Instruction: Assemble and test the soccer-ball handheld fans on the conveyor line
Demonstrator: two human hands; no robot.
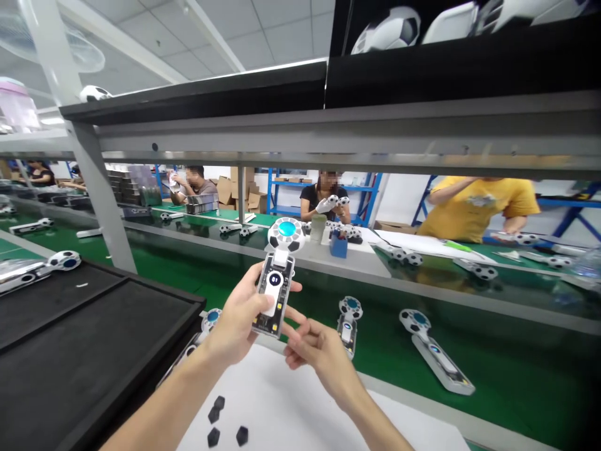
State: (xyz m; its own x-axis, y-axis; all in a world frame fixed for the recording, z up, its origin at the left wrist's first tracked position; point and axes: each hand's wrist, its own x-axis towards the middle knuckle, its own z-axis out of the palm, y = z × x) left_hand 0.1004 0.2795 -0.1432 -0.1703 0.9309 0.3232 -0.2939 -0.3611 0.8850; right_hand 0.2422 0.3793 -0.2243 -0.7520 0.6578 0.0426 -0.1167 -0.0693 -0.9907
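Observation:
My left hand (pixel 241 307) is wrapped round a soccer-ball-patterned handheld device (pixel 278 275), its thumb on the white front strip. The device stands nearly upright, with a round black-and-white head, a teal centre and a see-through body. A small round screen on it shows lit digits. Just right of its lower end, my right hand (pixel 319 351) has thumb and fingers pinched together by the left fingertips. Whatever they may hold is hidden. Several black pentagon pieces (pixel 214 416) lie on the white work surface (pixel 272 401) below.
Similar devices lie on the green conveyor (pixel 385 376) ahead, including one device (pixel 441 357) at right. A black foam-lined tray (pixel 84 351) is at left. A shelf beam (pixel 328 134) crosses overhead. Across the line sit co-workers, one in a yellow shirt (pixel 479 203).

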